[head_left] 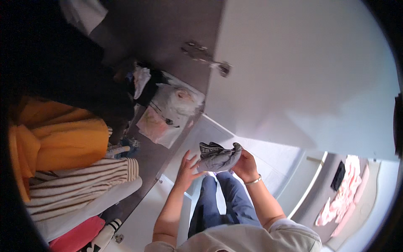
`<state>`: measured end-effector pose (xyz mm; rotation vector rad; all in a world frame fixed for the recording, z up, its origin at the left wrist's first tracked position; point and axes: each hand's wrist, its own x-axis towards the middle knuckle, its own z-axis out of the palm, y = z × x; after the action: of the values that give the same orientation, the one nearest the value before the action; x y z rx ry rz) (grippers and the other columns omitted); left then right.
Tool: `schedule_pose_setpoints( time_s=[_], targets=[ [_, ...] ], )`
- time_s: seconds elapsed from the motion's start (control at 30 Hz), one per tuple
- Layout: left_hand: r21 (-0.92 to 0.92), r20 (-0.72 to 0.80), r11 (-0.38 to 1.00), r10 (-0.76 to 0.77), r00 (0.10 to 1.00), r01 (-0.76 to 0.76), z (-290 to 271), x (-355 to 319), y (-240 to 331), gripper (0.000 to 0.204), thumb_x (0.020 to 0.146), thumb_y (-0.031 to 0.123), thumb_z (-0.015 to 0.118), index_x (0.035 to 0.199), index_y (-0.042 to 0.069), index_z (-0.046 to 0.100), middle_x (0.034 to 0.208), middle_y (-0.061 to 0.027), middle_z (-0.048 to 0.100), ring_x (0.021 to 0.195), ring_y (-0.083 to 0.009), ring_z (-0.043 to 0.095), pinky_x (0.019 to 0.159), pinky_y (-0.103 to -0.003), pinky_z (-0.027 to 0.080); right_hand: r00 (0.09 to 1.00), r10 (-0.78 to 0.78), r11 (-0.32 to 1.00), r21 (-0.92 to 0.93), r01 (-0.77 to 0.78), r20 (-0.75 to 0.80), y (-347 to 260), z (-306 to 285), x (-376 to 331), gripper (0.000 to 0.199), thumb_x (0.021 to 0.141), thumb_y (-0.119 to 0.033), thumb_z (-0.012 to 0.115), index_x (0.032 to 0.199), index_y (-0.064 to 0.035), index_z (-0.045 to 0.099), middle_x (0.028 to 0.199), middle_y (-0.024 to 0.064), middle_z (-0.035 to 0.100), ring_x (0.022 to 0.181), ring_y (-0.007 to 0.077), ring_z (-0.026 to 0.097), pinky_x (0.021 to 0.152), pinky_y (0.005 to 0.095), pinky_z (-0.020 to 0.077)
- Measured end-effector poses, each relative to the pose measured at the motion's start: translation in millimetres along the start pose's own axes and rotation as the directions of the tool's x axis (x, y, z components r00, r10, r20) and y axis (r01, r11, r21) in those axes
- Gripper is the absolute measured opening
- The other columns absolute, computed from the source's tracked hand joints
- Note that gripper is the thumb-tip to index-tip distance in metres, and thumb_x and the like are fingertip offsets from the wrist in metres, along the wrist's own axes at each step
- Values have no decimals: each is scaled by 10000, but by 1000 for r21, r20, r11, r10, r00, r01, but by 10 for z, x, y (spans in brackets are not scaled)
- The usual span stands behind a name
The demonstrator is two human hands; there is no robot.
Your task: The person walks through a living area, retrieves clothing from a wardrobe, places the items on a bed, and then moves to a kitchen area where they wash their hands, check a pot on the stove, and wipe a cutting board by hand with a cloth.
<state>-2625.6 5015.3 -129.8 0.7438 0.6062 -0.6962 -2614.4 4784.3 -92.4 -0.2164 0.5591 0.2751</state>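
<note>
A folded pair of grey underpants [220,158] with a dark, lettered waistband is held up in front of my legs. My right hand [246,167], with a bracelet on its wrist, grips the garment by its right end. Close to the opposite end is my left hand [186,174], its fingers spread apart and no cloth between them. Whether its fingertips brush the fabric is hard to tell.
An open wardrobe on the left holds hanging clothes: an orange garment [69,134], a striped top [90,182] and a pink one [77,236]. Bagged items [172,109] lie on its floor. A white door [302,75] stands open at right; pink clothes [346,191] lie beyond.
</note>
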Motion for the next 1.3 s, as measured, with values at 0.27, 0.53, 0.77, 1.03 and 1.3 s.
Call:
schedule_pose_setpoints(
  time_s=[0.27,0.53,0.77,1.03,1.3],
  targets=[
    [329,193,936,61,979,-123,1243,-256,-817,230,830,69,519,1054,17,524,1003,-43,580,943,-147,536,825,-290,429,992,-107,911,-406,70,-68,-890,-356,-1563,96,816,-43,409,806,-105,482,976,36,537,948,131,489,770,301,424],
    [664,619,367,220,754,-651,2985,-439,-2552,167,851,28,457,958,-22,576,950,-36,577,897,-107,507,836,-247,372,868,-474,723,-628,288,-147,-1959,-1688,-3967,69,816,-77,429,809,-83,497,888,-29,509,894,66,482,824,306,445],
    [692,695,374,-115,710,-617,4521,-661,-4370,157,838,33,465,960,0,559,833,-18,562,782,-90,489,722,-216,386,676,-642,746,-496,444,-361,-2591,-2578,-5563,90,826,-130,491,859,-48,507,885,1,499,870,84,487,794,318,475],
    [654,743,352,-465,481,-670,5692,-544,-6027,94,820,45,452,827,12,540,642,44,453,574,-35,368,484,-202,291,476,-776,627,-577,523,-413,-3590,-3229,-5918,109,765,-82,565,855,-50,513,774,-8,519,724,64,502,623,222,462],
    [648,730,213,-447,516,-731,8076,199,-6977,135,820,145,535,731,44,533,587,68,411,536,-28,338,464,-215,258,299,-797,427,-142,893,-524,-5551,-3663,-6533,308,709,54,454,983,-76,503,722,-30,459,647,85,441,617,274,418]
  ],
)
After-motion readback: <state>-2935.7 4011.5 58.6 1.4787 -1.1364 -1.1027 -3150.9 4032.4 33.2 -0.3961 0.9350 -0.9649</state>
